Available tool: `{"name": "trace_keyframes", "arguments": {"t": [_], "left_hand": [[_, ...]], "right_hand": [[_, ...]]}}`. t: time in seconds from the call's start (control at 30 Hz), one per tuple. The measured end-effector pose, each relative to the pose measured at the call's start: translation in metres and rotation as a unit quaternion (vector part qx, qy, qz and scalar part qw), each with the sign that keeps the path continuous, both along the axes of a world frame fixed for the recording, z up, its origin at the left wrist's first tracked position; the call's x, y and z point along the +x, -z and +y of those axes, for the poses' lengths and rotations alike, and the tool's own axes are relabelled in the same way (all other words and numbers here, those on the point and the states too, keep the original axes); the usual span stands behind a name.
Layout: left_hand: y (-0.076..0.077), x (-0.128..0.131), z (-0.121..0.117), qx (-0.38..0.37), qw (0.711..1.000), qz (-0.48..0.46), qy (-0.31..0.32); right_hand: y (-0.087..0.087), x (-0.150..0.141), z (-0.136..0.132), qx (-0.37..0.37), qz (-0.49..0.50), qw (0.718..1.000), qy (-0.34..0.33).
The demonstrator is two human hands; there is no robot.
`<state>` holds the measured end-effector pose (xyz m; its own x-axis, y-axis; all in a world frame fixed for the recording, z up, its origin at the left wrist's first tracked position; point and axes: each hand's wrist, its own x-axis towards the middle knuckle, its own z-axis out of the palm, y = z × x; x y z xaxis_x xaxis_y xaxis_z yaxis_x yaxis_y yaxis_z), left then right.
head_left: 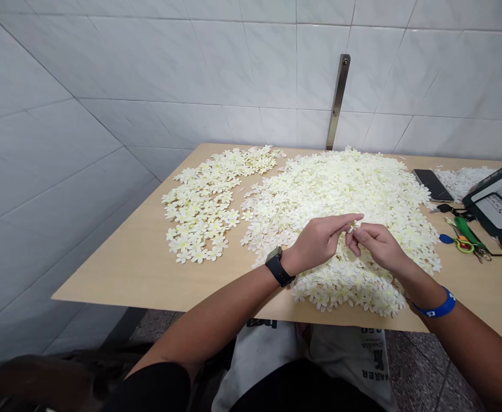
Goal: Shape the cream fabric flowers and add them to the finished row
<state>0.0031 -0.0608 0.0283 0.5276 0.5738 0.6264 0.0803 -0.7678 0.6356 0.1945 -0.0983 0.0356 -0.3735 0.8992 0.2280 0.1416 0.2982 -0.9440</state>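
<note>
A large heap of small white-yellow flowers point(311, 177), seemingly artificial, spreads over the table. Above its near middle my two hands meet at a single small flower point(352, 227), mostly hidden by the fingers. My left hand point(321, 237) is closed on it in a pinch, the index finger stretched along the top. From the other side my right hand point(377, 243) pinches at the same flower with thumb and fingers. To the left lies a smaller curved band of flowers point(203, 212), apart from the big heap.
On the right of the wooden table point(139, 269) are a phone point(433, 185), green-handled scissors point(464, 245), a green tool-like item point(469, 232), a dark box point(499, 200) with a cord, and a pile of small white pieces point(463, 180). A metal bar point(339, 103) stands against the tiled wall.
</note>
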Motion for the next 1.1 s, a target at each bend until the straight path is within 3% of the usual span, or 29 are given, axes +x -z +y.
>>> {"name": "trace_keyframes", "arguments": {"t": [0.1, 0.27, 0.47, 0.6, 0.83, 1.0, 1.1], "left_hand": [[0.000, -0.001, 0.003, 0.000, 0.999, 0.015, 0.048], [-0.003, -0.003, 0.005, 0.000, 0.999, -0.009, 0.041], [-0.003, -0.006, -0.001, 0.115, 0.992, 0.036, -0.036], [0.000, -0.002, -0.002, 0.168, 0.984, 0.054, 0.000], [0.011, 0.002, 0.020, 0.131, 0.989, 0.053, 0.038], [0.010, -0.001, 0.031, 0.193, 0.980, 0.011, 0.047], [0.006, 0.001, 0.026, 0.182, 0.981, -0.048, 0.041]], "right_hand": [[0.003, 0.004, 0.003, 0.020, -0.002, 0.998, 0.059], [0.008, 0.002, 0.003, 0.000, -0.024, 0.999, 0.028], [0.011, -0.008, -0.002, -0.024, 0.027, 0.999, -0.016], [0.013, -0.003, 0.002, -0.014, 0.067, 0.997, -0.025], [0.010, 0.003, 0.003, -0.018, 0.033, 0.999, 0.025], [0.009, 0.008, 0.004, -0.070, 0.081, 0.992, -0.064], [0.009, 0.010, 0.005, -0.099, 0.123, 0.982, -0.105]]}}
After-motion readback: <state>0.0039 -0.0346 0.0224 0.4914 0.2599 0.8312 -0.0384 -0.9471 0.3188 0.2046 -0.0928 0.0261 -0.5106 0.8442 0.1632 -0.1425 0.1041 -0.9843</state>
